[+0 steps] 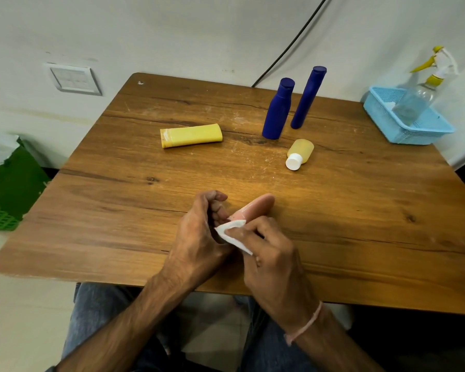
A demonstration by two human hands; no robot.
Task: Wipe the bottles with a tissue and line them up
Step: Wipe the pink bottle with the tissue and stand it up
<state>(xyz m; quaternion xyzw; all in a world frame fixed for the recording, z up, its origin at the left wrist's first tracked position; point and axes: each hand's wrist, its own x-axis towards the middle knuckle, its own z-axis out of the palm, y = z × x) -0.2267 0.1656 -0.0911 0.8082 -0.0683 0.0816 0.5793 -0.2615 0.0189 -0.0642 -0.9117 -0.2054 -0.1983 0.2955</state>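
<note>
A pink bottle (261,204) lies tilted near the table's front middle, its lower end held by my left hand (202,232) with curled fingers. My right hand (269,253) pinches a white tissue (232,232) against the bottle's near end. Farther back, two blue bottles stand upright side by side, a shorter one (277,111) and a taller one (308,99). A yellow tube (191,135) lies flat at the middle left. A small yellow bottle with a white cap (300,153) lies on its side in front of the blue ones.
A wooden table (118,210) stands against a white wall. A light blue basket (403,124) at the back right corner holds a clear spray bottle (419,95). A green crate (6,194) stands on the floor at the left. A black cable (287,49) runs up the wall.
</note>
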